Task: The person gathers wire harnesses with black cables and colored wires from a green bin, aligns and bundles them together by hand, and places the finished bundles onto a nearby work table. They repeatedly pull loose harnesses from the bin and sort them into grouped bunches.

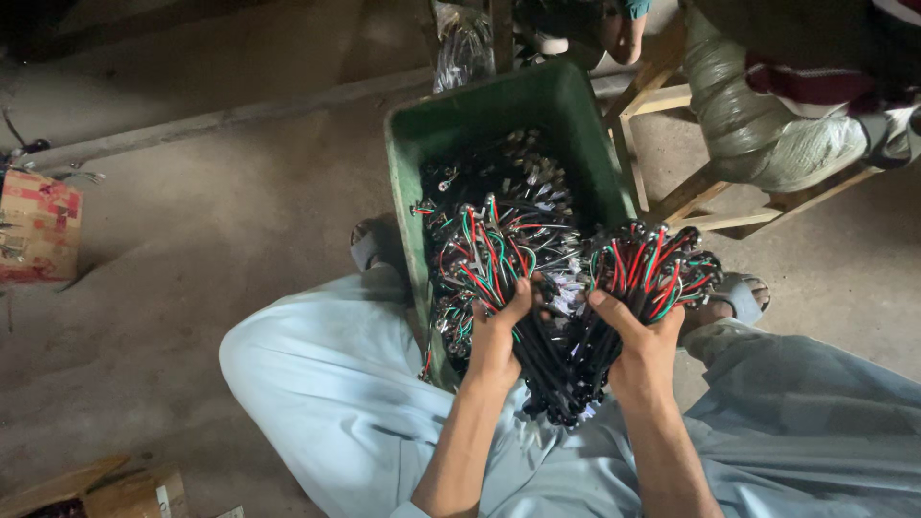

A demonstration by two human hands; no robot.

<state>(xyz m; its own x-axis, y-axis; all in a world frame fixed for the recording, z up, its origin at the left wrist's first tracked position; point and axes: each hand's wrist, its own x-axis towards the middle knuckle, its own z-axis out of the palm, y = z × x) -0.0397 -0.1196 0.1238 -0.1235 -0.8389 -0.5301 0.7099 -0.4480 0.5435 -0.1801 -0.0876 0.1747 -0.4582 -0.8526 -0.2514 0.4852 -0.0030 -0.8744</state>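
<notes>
Head view: camera looks down on a seated person's two bare hands over a green crate on the floor.
Left hand (496, 336): grip clamped on a bundle of short cables, the left cable bundle (484, 254), held just above the crate's near end; red, green and black leads fan upward from the fist.
Right hand (641, 347): grip clamped on a second bundle, the right cable bundle (652, 269), just beside the first and over the crate's right edge.
Black sheaths (561, 379): the lower ends of both bundles hang down between the wrists, touching or crossing; which sheath belongs to which bundle cannot be told.
Green crate (499, 110): stands between the person's knees; its far end is bare inside, its middle and near part hold a loose heap of the same cables.
Progress, judged: two handfuls are gathered and lifted; a large heap (508, 177) remains in the crate, so most of the handling appears to be left.
Surroundings: cardboard box (38, 225) at the left edge, wooden frame (672, 182) carrying a wrapped sack (758, 125) at upper right, sandalled feet either side of the crate.
</notes>
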